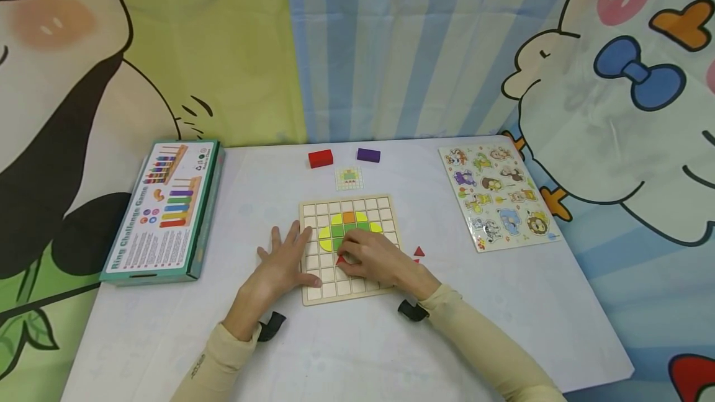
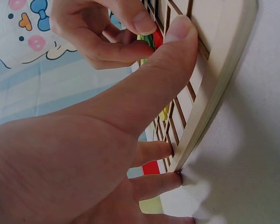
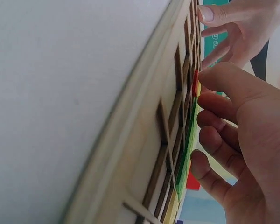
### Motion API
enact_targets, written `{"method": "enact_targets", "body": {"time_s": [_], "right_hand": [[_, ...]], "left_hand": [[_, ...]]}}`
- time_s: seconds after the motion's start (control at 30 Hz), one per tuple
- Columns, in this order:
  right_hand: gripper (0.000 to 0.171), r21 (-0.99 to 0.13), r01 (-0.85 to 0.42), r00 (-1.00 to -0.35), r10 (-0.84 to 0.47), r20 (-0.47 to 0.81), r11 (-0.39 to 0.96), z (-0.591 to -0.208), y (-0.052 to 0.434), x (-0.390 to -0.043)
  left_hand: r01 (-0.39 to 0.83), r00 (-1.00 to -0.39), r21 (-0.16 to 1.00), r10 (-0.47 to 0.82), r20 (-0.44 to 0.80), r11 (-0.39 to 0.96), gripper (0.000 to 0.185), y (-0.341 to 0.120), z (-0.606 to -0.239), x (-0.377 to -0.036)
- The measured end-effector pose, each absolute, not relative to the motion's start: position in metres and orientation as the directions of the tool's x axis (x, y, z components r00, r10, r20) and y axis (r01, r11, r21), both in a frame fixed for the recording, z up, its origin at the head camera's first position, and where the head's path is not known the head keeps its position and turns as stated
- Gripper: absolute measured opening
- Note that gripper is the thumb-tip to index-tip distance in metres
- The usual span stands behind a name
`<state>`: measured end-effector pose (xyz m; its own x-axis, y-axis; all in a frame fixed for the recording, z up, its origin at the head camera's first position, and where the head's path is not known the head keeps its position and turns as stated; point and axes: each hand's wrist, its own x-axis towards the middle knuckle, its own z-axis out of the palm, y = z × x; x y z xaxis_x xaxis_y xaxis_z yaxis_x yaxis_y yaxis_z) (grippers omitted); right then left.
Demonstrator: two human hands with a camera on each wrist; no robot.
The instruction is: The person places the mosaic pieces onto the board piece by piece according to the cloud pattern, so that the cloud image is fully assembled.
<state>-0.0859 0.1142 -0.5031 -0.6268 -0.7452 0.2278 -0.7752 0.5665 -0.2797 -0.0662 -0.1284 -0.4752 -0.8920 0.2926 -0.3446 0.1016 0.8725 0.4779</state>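
A wooden grid board (image 1: 343,288) lies on the table. Green squares (image 1: 337,231), yellow rounded pieces (image 1: 325,245) and an orange square (image 1: 349,217) fill several of its upper and middle cells. My right hand (image 1: 375,258) is over the board, thumb and index finger pinching a small red triangle (image 3: 195,83) at a cell below the green pieces. Its other fingers are loosely bent and partly hide the coloured pieces. My left hand (image 1: 282,268) rests at the board's left edge with fingers spread, the thumb (image 2: 177,35) lying on the lower left cells.
Beyond the board lie a small pattern card (image 1: 349,178), a red block (image 1: 321,159) and a purple block (image 1: 368,155). Another red triangle (image 1: 419,251) lies right of the board. A game box (image 1: 162,216) stands at left, an animal picture board (image 1: 497,197) at right.
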Motion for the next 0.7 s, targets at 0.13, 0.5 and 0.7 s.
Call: {"method": "enact_targets", "body": {"time_s": [0.13, 0.5, 0.7], "right_hand": [[0.02, -0.31, -0.743, -0.663, -0.718, 0.214, 0.593, -0.499, 0.124, -0.086], [0.023, -0.35, -0.62, -0.783, -0.574, 0.238, 0.702, -0.499, 0.204, -0.08], [0.023, -0.303, -0.585, -0.809, -0.515, 0.282, 0.753, -0.501, 0.242, -0.073]], "left_hand": [[0.104, -0.892, 0.484, 0.297, -0.342, 0.869, 0.118, -0.127, -0.475, -0.066], [0.087, -0.89, 0.494, 0.29, -0.352, 0.865, 0.118, -0.126, -0.474, -0.066], [0.094, -0.889, 0.481, 0.291, -0.353, 0.872, 0.119, -0.127, -0.476, -0.067]]}}
